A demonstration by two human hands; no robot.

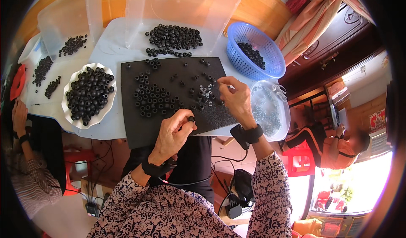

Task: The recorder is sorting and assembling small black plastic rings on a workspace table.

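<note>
My left hand (170, 133) is closed over the near edge of a black mat (129, 130), pinching a small black ring-shaped part (191, 119) between thumb and fingers. Above the mat's right side, my right hand (237, 100) has its fingertips pressed together; whatever they hold is too small to make out. Beside those fingertips lies a little pile of tiny clear pieces (207, 92). Many black hollow parts (152, 97) cover the mat's middle, most with their openings facing up, and others are scattered toward its far edge.
A white scalloped dish (111, 95) heaped with black parts stands left of the mat. Behind it, black parts spill from a tipped clear bin (186, 3). A blue basket (277, 68) and a clear tub (284, 118) of clear pieces stand right. Two other people sit left and right.
</note>
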